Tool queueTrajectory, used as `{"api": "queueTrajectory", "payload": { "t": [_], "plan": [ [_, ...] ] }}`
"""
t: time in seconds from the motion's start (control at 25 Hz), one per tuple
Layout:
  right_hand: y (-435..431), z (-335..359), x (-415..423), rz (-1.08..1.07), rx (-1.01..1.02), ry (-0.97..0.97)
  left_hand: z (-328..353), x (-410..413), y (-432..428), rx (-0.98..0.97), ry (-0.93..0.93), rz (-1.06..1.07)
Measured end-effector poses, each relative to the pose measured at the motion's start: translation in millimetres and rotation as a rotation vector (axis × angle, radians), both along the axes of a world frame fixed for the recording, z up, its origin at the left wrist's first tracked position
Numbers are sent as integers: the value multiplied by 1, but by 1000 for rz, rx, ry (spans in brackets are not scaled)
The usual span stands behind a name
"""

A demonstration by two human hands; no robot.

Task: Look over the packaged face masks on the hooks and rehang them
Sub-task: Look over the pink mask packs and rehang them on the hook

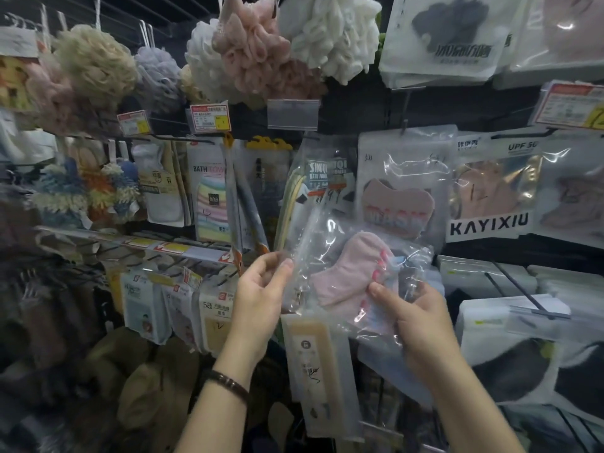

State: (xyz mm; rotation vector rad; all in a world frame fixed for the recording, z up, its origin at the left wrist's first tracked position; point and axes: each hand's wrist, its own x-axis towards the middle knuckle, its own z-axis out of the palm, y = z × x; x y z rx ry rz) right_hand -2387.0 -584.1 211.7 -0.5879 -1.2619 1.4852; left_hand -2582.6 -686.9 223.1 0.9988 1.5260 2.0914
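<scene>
A clear plastic pack with a pink face mask [346, 276] is held tilted in front of the shelves, off any hook. My left hand [261, 292] pinches its left edge between thumb and fingers. My right hand [411, 308] grips its lower right corner. Behind it, a similar pink mask pack [402, 191] hangs on a hook [405, 124]. More mask packs marked KAYIXIU [490, 194] hang to the right.
Bath puffs [258, 50] hang along the top. Bath towel packs [209, 191] hang left of centre. A bare hook [519, 286] juts out at the lower right above dark mask packs [510, 364]. Price tags [210, 117] line the rails.
</scene>
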Motion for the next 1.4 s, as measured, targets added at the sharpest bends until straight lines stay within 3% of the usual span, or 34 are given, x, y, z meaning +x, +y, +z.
{"api": "queueTrajectory", "payload": {
  "t": [0.12, 0.32, 0.52, 0.72, 0.88, 1.2, 1.28, 1.4],
  "plan": [
    [3, 5, 6, 44, 76, -66, -6, 3, 4, -54, -14, -85],
    [-3, 11, 7, 79, 92, -13, -10, 11, 8, 33, -233, -59],
    [-9, 11, 8, 80, 150, -21, -16, 15, 14, 80, -193, 79],
    [-4, 9, 10, 42, 303, -22, -10, 14, 15, -92, -84, 122],
    [0, 4, 14, 54, 418, -120, -5, 14, 16, -217, -205, 59],
    [-4, 3, 20, 151, 255, -11, -4, 10, 24, -178, -216, 107],
    [-4, 3, 21, 110, 316, -37, 0, 11, 24, -146, -173, 130],
    [-2, 2, 24, -57, 421, -150, 14, 13, 21, -110, 60, 246]
  ]
}}
